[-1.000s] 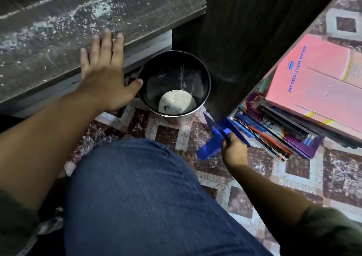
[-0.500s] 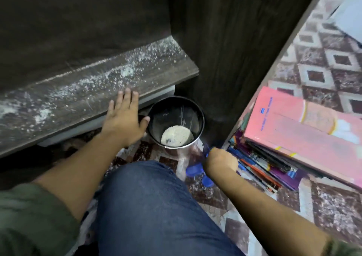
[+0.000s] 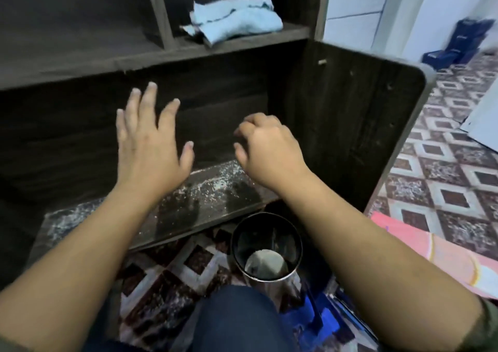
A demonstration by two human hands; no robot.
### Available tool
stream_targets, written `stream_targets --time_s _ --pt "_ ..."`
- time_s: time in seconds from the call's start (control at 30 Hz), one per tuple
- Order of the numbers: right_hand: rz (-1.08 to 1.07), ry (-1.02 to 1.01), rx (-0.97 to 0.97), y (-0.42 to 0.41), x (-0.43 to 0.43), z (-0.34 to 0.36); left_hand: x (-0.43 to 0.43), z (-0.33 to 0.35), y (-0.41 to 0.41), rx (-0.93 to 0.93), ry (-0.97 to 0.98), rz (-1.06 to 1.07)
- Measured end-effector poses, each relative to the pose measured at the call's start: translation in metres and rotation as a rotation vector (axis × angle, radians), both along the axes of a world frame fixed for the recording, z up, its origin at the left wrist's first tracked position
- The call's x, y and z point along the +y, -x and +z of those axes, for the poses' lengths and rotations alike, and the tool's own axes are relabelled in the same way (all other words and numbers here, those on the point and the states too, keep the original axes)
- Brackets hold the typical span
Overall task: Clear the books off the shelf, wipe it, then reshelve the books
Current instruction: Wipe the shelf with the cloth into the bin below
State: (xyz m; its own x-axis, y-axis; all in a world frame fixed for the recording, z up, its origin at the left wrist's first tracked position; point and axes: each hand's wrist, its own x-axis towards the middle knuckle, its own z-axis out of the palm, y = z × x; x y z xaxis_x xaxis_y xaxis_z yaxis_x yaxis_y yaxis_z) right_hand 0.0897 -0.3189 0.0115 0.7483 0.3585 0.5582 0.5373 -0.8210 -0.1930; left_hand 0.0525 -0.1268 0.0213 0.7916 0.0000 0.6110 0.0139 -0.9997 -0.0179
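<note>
Left hand (image 3: pixel 151 144) being held open, fingers spread, nothing gripped. Right hand (image 3: pixel 269 149) being held curled, nothing visibly gripped. Dusty dark wooden shelf board (image 3: pixel 213 192) beneath both; folded pale-blue cloth (image 3: pixel 237 20) above.

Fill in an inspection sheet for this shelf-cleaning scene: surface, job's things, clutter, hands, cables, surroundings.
Surface: bottom shelf board holds no books and is strewn with white dust.
Job's things: light blue cloth bunched on the upper shelf; pink book lying off the shelf, at right.
Clutter: metal bin on the floor in front of the board, whitish lump inside; blue plastic item on the floor near it.
Hands: left hand has its fingers spread and holds nothing; right hand has its fingers curled, palm hidden.
Cables: nothing seen.
Surroundings: patterned floor; blue boxes by the white wall.
</note>
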Motion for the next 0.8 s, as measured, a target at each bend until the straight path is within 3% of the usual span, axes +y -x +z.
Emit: stream_targets --time_s 0.33,0.4,0.53,0.6,0.7,0.8 --pt "-0.078 -0.041 -0.347 -0.086 0.027 0.109 0.014 0.046 -0.030 -0.030 -0.012 0.071" --pt "-0.091 0.037 -0.273 -0.100 0.028 0.120 0.014 0.046 -0.029 -0.042 0.015 0.056" --pt "-0.120 0.211 0.073 -0.119 0.024 0.138 0.014 0.047 -0.027 -0.013 0.050 0.031" --pt "-0.156 0.234 0.120 -0.112 0.024 0.143 0.017 0.048 -0.024 0.010 0.040 0.020" --pt "-0.248 0.246 -0.094 -0.086 0.030 0.134 0.021 0.050 -0.019 0.016 0.026 -0.012" --pt "-0.355 0.056 -0.320 -0.055 0.039 0.094 0.024 0.036 -0.005 -0.029 0.074 -0.043"
